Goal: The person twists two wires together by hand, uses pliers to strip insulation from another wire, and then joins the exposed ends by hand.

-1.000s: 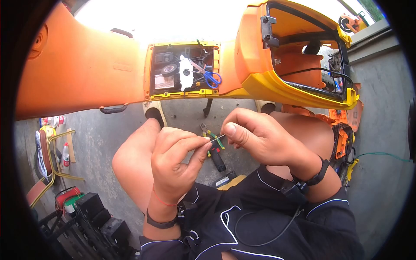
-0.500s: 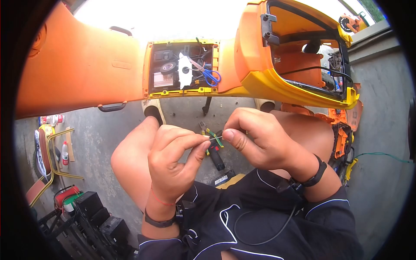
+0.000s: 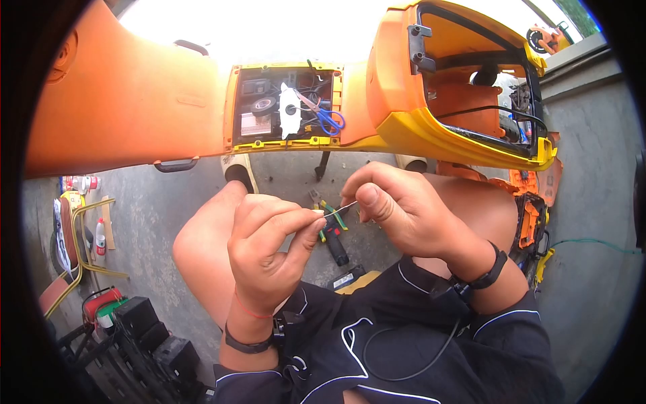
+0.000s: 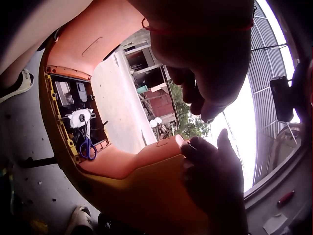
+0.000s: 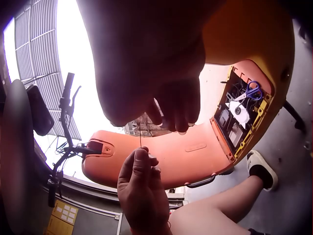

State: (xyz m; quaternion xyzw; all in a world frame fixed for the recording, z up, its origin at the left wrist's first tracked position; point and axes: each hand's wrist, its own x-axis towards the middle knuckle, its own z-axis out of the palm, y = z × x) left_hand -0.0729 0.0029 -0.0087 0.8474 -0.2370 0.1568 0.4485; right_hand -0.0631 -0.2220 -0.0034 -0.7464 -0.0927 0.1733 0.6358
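Observation:
Between the two hands runs a short, thin wire-like strand (image 3: 340, 209), slanting up to the right in the head view. My left hand (image 3: 269, 246) pinches its one end between thumb and forefinger. The other end goes into the curled thumb and fingers of my right hand (image 3: 410, 215). Both hands are held up over the lap, a small gap apart. In the right wrist view the strand (image 5: 140, 133) stands upright above the left fingertips; the right hand (image 5: 146, 73) is dark there. Past the hands, blue-handled scissors (image 3: 328, 121) lie on white material (image 3: 289, 120) in the vehicle's open compartment.
An orange and yellow vehicle body (image 3: 148, 101) spans the view ahead. Green-handled pliers (image 3: 334, 217) and a black-and-red tool (image 3: 336, 249) lie on the floor between the legs. Black boxes (image 3: 145, 326) stand at the lower left, beside a metal-framed chair (image 3: 82, 256).
My right thumb has lifted slightly, and more of the strand shows between the hands, now at a steeper slant. The left hand keeps its pinch nearly in place.

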